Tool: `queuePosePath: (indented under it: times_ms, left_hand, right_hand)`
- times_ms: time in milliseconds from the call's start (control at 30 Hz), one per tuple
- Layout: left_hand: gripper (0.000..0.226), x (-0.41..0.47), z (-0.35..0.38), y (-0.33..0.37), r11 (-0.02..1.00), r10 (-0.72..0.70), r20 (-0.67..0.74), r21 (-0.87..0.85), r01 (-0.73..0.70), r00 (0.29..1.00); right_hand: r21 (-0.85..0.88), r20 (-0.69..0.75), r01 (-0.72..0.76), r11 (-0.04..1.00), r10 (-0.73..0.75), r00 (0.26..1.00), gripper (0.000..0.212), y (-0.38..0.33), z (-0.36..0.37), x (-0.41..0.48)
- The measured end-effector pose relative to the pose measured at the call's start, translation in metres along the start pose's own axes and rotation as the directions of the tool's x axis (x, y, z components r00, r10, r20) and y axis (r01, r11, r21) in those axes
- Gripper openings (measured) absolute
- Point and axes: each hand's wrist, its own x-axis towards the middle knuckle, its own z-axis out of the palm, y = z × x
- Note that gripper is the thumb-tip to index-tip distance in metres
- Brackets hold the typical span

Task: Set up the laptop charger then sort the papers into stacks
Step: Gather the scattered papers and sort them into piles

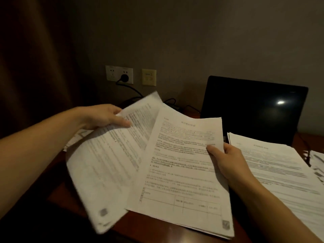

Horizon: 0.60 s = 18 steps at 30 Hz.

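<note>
Left hand [103, 116] grips a blurred printed sheaf [105, 163]; right hand [226, 160] pinches a tabled form [180, 163]. Reddish wooden desk [57, 188], dim grey wall [175, 41].

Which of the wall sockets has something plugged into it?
The right-hand white socket, holding a black plug; the left white socket and the beige plate have nothing plugged in.

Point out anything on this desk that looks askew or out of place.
Nothing spilled or damaged. The desk stack at right is fanned unevenly and seems to cover the keyboard of the laptop. The left hand grips the left bundle and the right hand the right bundle, splayed apart.
</note>
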Motion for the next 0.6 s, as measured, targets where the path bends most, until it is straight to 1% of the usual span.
queuePosePath:
  times_ms: [33, 100, 200, 267, 367, 433, 533, 600]
  left_hand:
    - [0.024, -0.007, 0.003, -0.003, 0.994, 0.027, -0.076, -0.108, -0.035, 0.997]
    - [0.022, -0.020, 0.014, -0.012, 0.943, 0.064, -0.190, -0.310, -0.122, 0.980]
    - [0.022, -0.036, 0.034, -0.018, 0.804, 0.121, -0.273, -0.537, -0.255, 0.954]
    - [0.024, -0.042, 0.045, -0.020, 0.700, 0.131, -0.319, -0.640, -0.315, 0.939]
    - [0.026, -0.047, 0.054, -0.020, 0.612, 0.118, -0.406, -0.689, -0.388, 0.906]
    - [0.028, -0.050, 0.057, -0.020, 0.560, 0.082, -0.441, -0.721, -0.408, 0.894]
    - [0.034, -0.053, 0.058, -0.016, 0.463, 0.039, -0.437, -0.789, -0.404, 0.899]
    - [0.034, -0.054, 0.059, -0.015, 0.446, 0.058, -0.414, -0.803, -0.395, 0.908]
  right_hand:
    - [0.053, 0.005, -0.002, 0.999, 0.001, 1.000, 0.010, -0.003, 0.007, -0.001]
    - [0.126, 0.007, 0.017, 0.992, -0.018, 1.000, 0.009, -0.010, 0.021, -0.002]
    - [0.243, 0.018, 0.010, 0.970, -0.015, 1.000, 0.011, -0.023, 0.042, 0.001]
    - [0.267, 0.015, 0.002, 0.964, -0.006, 1.000, 0.013, -0.032, 0.052, 0.005]
    - [0.241, 0.009, 0.026, 0.970, -0.029, 1.000, 0.012, -0.040, 0.062, 0.008]
    - [0.248, -0.009, 0.045, 0.968, -0.044, 0.999, 0.011, -0.044, 0.064, 0.008]
    - [0.253, -0.052, 0.070, 0.965, -0.058, 0.997, 0.009, -0.047, 0.066, 0.005]
    - [0.243, -0.110, 0.115, 0.963, -0.090, 0.990, 0.006, -0.047, 0.067, 0.003]
